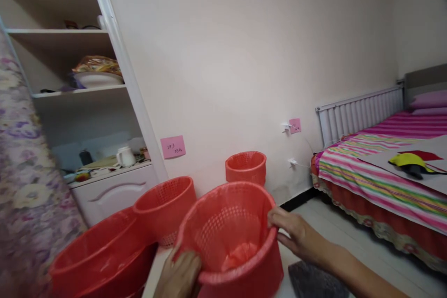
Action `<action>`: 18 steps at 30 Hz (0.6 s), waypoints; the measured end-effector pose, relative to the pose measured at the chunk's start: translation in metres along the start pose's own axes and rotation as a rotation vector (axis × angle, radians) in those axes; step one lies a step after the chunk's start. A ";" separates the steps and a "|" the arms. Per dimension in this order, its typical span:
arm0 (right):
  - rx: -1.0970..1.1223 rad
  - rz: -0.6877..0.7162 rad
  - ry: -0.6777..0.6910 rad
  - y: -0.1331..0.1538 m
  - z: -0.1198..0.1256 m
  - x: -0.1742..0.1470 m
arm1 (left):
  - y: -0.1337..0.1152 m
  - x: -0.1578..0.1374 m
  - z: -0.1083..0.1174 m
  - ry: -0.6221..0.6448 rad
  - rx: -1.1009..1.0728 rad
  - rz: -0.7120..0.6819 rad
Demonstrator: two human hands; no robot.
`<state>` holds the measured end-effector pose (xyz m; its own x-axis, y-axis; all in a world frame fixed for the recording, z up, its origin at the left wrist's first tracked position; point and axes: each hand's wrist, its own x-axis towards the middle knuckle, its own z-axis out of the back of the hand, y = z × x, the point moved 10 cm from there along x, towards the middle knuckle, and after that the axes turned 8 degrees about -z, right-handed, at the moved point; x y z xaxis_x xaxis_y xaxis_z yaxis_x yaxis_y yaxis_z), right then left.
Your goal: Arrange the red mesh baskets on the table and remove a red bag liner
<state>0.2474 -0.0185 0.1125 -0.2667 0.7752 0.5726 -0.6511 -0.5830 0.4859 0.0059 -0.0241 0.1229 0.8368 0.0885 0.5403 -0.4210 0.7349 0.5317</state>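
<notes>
A red perforated plastic basket (230, 233) is tilted toward me, its open mouth facing the camera, with a thin red bag bunched inside at the bottom. My left hand (181, 275) grips the basket's near lower rim. My right hand (293, 233) pinches the rim on the right side. Both arms come in from the bottom edge.
Three more red baskets: one (165, 207) just behind left, one (104, 260) at lower left, one (246, 166) by the wall. A white shelf unit (115, 102) stands left, a floral cloth (24, 186) far left, a striped bed (384, 172) and radiator (359, 114) right.
</notes>
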 end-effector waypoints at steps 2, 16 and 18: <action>-0.030 -0.036 -0.048 -0.026 0.021 0.002 | 0.010 0.041 -0.022 0.052 -0.114 0.103; -0.161 -0.214 -0.173 -0.175 0.077 -0.014 | -0.007 0.159 -0.157 0.173 -0.426 0.171; -0.165 -0.224 -0.164 -0.183 0.073 -0.014 | -0.006 0.160 -0.166 0.173 -0.437 0.174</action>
<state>0.4223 0.0597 0.0643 0.0053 0.8224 0.5689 -0.7906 -0.3449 0.5060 0.1999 0.0972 0.0981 0.8285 0.3174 0.4613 -0.4042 0.9091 0.1005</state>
